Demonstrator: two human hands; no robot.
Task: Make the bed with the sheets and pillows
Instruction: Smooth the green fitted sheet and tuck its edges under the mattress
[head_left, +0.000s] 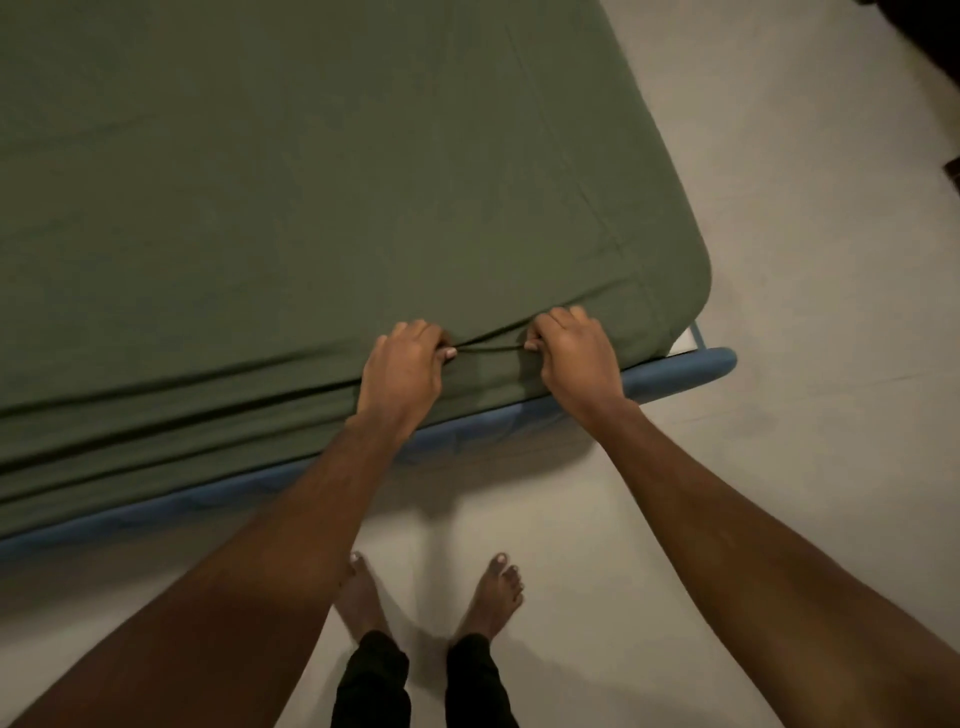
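Fingers (413, 332) curled tight round sheet (311, 182)

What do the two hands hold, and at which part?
Both the left hand and the right hand pinch the green sheet at a fold along the near edge of the bed.

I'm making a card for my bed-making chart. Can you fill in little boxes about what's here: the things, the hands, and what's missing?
sheet: green, spread out, ridged along the near edge
left hand: pinches the sheet at the near edge
right hand: pinches the sheet beside it, closer to the corner
fold: a pulled-up bit of sheet running between the two hands
frame: blue, showing below the sheet's edge
floor: pale
feet: bare, standing on the floor
pillows: none in view
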